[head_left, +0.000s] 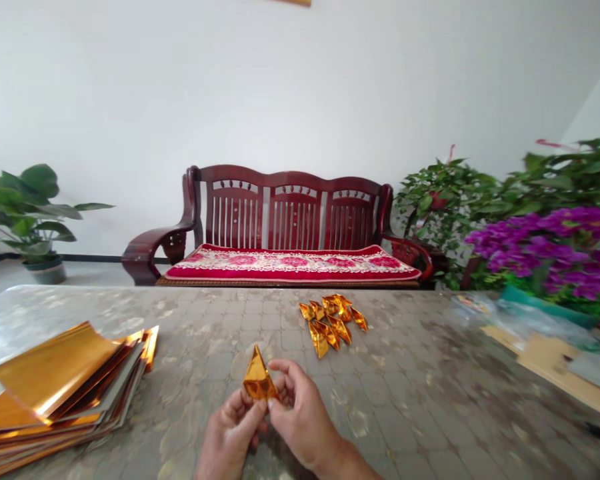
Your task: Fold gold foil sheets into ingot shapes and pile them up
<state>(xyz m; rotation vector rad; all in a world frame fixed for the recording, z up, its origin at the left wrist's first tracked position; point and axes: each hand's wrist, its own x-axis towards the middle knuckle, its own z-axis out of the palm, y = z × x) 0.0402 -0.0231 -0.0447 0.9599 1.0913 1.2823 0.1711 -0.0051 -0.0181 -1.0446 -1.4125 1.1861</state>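
At the lower middle of the frame, the left hand (224, 433) and right hand (305, 417) together pinch a folded gold foil piece (258, 380), its peak pointing up; their fingers cover part of its lower edge. Just beyond, right of centre, a cluster of folded gold pieces (319, 339) lies on the patterned tabletop (215, 320). At lower left, a stack of foil sheets (55, 373) sits loosely fanned. Toward the right edge are cardboard (545, 360), a clear plastic bag (533, 325) and purple flowers (555, 247), which partly block leafy plants (555, 180) behind. Across the middle, the table's far edge hides the base of a wooden bench (295, 217) with a red cushion (295, 261); a potted plant (40, 193) stands at left. The left hand rises from the bottom edge, fingers curled; the right slants in from lower right, index finger arched beside the piece, thumb at its base.
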